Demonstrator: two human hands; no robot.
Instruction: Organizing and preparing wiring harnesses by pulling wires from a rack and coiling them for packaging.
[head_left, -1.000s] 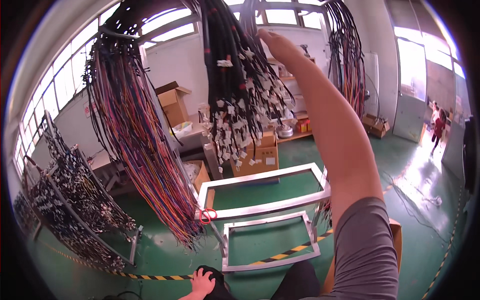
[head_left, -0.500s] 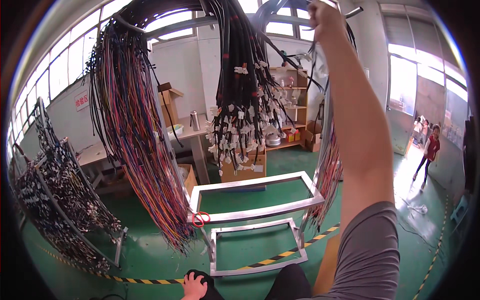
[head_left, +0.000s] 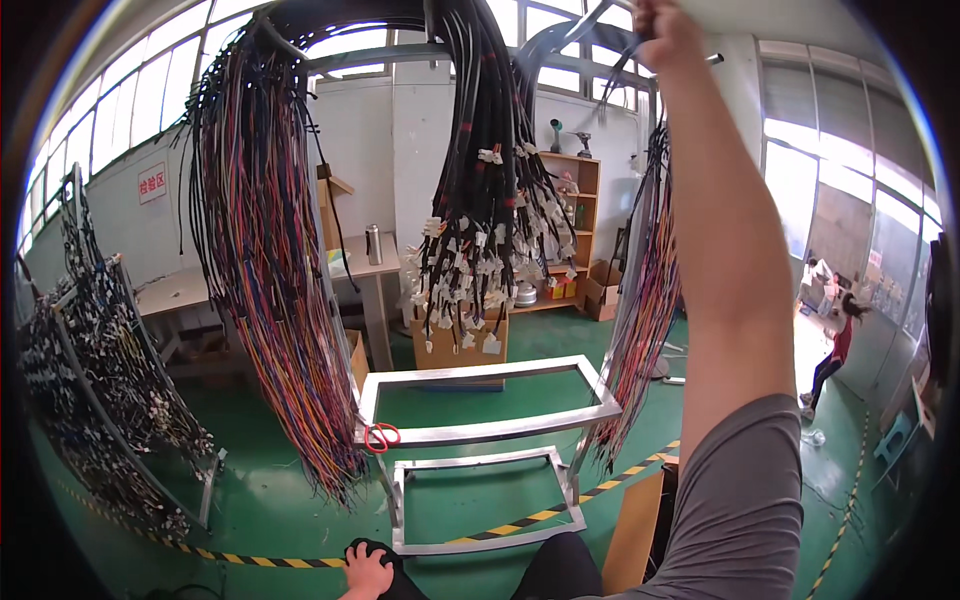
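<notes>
My right hand [head_left: 668,38] is raised at the top, closed around black cable ends beside the upper rail of a metal rack. Short black cables [head_left: 622,68] hang just left of that fist; what lies inside the fingers is partly cut off by the picture's edge. My left hand [head_left: 367,572] rests on my dark-clothed knee with its fingers spread, holding nothing. Before me hangs a bundle of black cables [head_left: 468,120] ending in white connectors [head_left: 470,265]. On the left drapes a thick bundle of multicoloured wires [head_left: 270,240], and another wire bundle [head_left: 645,330] hangs near my right arm.
Red-handled scissors [head_left: 382,437] hang at the left corner of the metal frame [head_left: 490,431]. Another rack of cables [head_left: 110,370] stands at left. Behind are a table [head_left: 365,262], a wooden shelf [head_left: 590,230] and a cardboard box [head_left: 632,530]. A person [head_left: 838,345] is at far right.
My right hand stays raised and has shifted slightly right; the cables beside it now hang higher and shorter in view. The view has turned slightly. The person at far right has turned and moved.
</notes>
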